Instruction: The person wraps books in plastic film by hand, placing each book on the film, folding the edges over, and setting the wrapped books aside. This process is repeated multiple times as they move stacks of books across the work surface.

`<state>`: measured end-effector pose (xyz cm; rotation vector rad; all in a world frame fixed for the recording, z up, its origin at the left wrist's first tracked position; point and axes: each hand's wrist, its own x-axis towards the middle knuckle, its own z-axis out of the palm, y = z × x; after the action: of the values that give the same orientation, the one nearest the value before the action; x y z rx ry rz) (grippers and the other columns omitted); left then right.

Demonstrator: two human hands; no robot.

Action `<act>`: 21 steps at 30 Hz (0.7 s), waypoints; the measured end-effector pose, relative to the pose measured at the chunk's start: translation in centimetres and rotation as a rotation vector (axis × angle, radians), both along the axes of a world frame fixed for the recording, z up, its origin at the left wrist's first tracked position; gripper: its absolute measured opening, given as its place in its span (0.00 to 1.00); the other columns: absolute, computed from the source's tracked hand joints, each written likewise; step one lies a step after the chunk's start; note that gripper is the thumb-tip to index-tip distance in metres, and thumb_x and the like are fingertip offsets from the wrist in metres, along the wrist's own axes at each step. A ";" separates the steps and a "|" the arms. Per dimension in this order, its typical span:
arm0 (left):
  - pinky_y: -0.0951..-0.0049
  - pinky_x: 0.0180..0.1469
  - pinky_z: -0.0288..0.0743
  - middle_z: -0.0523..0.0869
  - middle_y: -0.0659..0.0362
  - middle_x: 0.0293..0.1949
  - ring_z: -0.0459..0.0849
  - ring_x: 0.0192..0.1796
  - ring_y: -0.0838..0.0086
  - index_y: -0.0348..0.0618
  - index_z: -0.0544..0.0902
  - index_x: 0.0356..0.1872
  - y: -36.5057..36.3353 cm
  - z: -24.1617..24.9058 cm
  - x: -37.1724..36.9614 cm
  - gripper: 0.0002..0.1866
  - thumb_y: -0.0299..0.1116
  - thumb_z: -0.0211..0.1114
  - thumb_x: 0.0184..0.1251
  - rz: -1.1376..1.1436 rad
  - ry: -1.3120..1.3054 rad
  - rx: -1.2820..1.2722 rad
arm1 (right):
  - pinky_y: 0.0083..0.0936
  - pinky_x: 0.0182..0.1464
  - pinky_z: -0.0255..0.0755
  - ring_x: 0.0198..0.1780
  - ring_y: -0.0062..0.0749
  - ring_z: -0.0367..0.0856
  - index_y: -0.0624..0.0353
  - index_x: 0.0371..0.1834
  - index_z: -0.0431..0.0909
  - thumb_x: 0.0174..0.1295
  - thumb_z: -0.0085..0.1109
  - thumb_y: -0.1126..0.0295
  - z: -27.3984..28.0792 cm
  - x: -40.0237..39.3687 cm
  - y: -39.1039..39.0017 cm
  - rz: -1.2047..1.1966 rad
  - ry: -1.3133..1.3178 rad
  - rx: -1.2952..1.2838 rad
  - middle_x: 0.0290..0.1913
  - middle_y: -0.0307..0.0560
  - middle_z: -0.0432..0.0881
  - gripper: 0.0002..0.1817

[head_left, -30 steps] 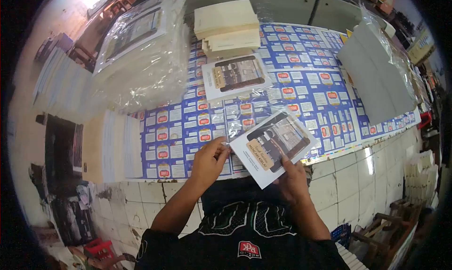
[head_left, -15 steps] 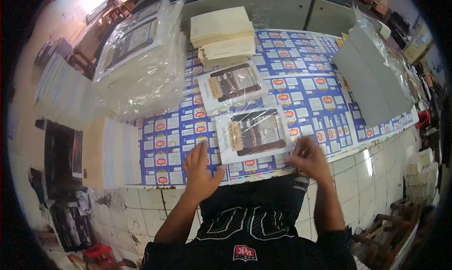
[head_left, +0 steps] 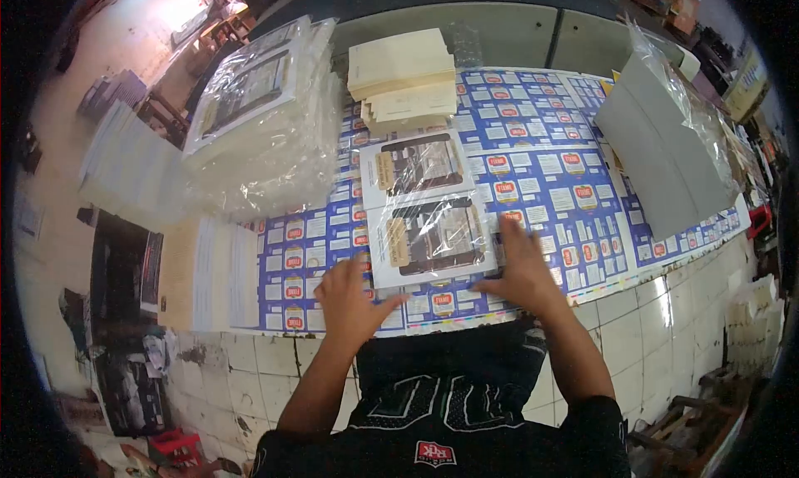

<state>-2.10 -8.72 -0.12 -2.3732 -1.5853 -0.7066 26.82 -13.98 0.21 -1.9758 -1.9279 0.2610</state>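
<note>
A bagged card with a dark photo (head_left: 430,237) lies flat on the blue printed sheet (head_left: 549,170) that covers the table. My left hand (head_left: 351,291) rests open at its lower left corner, fingers spread. At the card's right edge my right hand (head_left: 520,263) presses flat, fingertips on the plastic flap. A second bagged card (head_left: 414,165) sits just behind the first, touching it.
A stack of cream cards (head_left: 405,72) stands at the back. A tall pile of plastic-wrapped cards (head_left: 258,120) fills the left. Grey sheets in a clear bag (head_left: 666,145) lie at the right. White paper stacks (head_left: 212,270) sit at the table's left. Tiled table front (head_left: 632,311) below.
A second ago both hands held the card up, tilted. It now lies flat on the table, slid up against the other bagged card, with both hands open at its sides.
</note>
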 end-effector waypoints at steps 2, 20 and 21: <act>0.56 0.45 0.61 0.81 0.57 0.32 0.76 0.42 0.61 0.41 0.84 0.29 1.0 -0.3 0.2 0.14 0.42 0.74 0.55 -0.039 -0.031 -0.061 | 0.51 0.73 0.53 0.70 0.53 0.67 0.67 0.73 0.54 0.53 0.70 0.59 -0.6 -0.9 1.8 0.092 0.056 0.036 0.67 0.65 0.69 0.48; 0.78 0.33 0.76 0.89 0.53 0.35 0.87 0.33 0.74 0.32 0.83 0.38 -1.3 24.6 -2.6 0.13 0.33 0.57 0.74 -0.421 -0.944 -0.359 | 0.20 0.42 0.74 0.40 0.27 0.81 0.65 0.50 0.80 0.71 0.47 0.78 23.4 -4.0 -2.6 -0.283 0.319 0.971 0.47 0.52 0.84 0.12; 0.76 0.28 0.75 0.87 0.54 0.32 0.85 0.30 0.75 0.31 0.82 0.37 -0.6 26.2 -1.8 0.13 0.34 0.56 0.74 -0.471 -1.025 -0.413 | 0.18 0.37 0.70 0.35 0.23 0.77 0.64 0.51 0.80 0.71 0.49 0.76 25.9 -2.8 -1.6 -0.235 0.257 0.906 0.43 0.46 0.83 0.11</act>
<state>-3.85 -9.31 26.11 -2.9209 -1.5317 -2.1405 24.02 -15.57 26.09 -1.4260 -1.2797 -0.3534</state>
